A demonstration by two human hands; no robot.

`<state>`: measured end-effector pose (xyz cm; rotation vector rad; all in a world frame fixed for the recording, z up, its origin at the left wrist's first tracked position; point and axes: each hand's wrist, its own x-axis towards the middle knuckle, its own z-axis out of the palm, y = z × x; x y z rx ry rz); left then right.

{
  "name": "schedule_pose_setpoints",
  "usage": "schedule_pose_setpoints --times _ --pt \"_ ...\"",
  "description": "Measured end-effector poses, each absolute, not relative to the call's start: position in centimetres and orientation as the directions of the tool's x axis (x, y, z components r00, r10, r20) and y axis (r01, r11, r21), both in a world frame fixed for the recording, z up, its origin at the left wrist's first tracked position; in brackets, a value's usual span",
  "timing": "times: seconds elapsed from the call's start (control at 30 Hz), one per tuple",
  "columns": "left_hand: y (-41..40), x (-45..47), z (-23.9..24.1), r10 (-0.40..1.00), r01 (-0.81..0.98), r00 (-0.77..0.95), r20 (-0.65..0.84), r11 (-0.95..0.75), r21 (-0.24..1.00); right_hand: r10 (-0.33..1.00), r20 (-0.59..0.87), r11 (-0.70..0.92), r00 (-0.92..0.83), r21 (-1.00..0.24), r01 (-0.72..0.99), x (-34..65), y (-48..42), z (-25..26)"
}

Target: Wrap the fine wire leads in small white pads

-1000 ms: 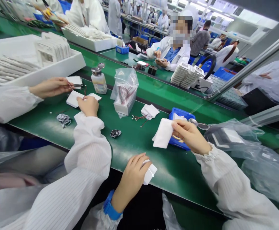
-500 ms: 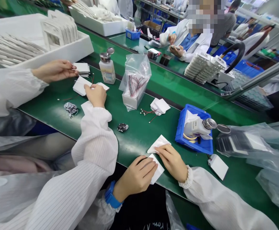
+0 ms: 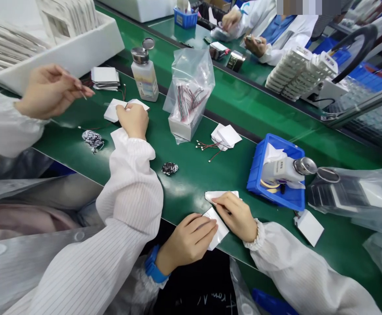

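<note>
My left hand (image 3: pixel 189 238), with a blue wristband, is closed on a flat white rectangular battery pack (image 3: pixel 219 230) at the bench's front edge. Its fingers lie across the pack's upper left face. Just beyond, my right hand (image 3: pixel 236 215) pinches a folded white wipe (image 3: pixel 222 195), its fingertips close to the pack's upper corner. Whether the wipe touches the pack I cannot tell. Right of my right hand, another white pack (image 3: pixel 310 227) lies on the green bench. Further back rest several white packs (image 3: pixel 226 136) with thin red and black leads.
A blue bin (image 3: pixel 256 173) holds a solvent bottle (image 3: pixel 282 169) and wipes. A clear bag (image 3: pixel 191 87) contains wired packs. At left, a co-worker's hands (image 3: pixel 133 118) handle white packs beside another bottle (image 3: pixel 145 78) and a white foam tray (image 3: pixel 108 43). Crumpled black-and-white scraps (image 3: pixel 170 168) lie mid-bench.
The wipe under my right fingers has changed shape and lies flatter. My left hand keeps its hold on the pack. The co-worker's left hand has moved left, away from the packs. The view has shifted slightly.
</note>
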<state>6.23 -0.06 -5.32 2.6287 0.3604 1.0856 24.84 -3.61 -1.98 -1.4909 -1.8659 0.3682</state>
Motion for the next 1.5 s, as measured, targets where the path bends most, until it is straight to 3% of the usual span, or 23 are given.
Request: schedule_pose_setpoints --times 0.1,0.8,1.13,1.33,1.5 --pt "-0.1 6.2 -5.3 0.346 0.128 0.689 0.637 -0.923 0.363 0.94 0.329 0.298 -0.09 -0.667 0.683 25.0 -3.4 -1.9" --pt "-0.1 6.1 -5.2 0.356 0.123 0.686 0.634 -0.916 0.381 0.926 0.317 0.352 -0.207 -0.519 0.779 25.1 -3.4 -2.4" --pt "-0.8 6.7 -5.6 0.49 0.288 0.555 0.672 -0.871 0.397 0.851 0.512 0.22 0.111 -0.541 0.812 28.6 -4.3 -0.7" --pt "-0.9 7.0 -5.3 0.516 0.328 0.557 0.65 -0.856 0.399 0.942 0.324 0.273 -0.084 -0.596 0.755 27.1 -6.3 -1.3" --pt "-1.0 7.0 -5.3 0.515 0.329 0.56 0.649 -0.857 0.397 0.964 0.255 0.23 -0.079 -0.643 0.731 26.1 -7.2 -1.9"
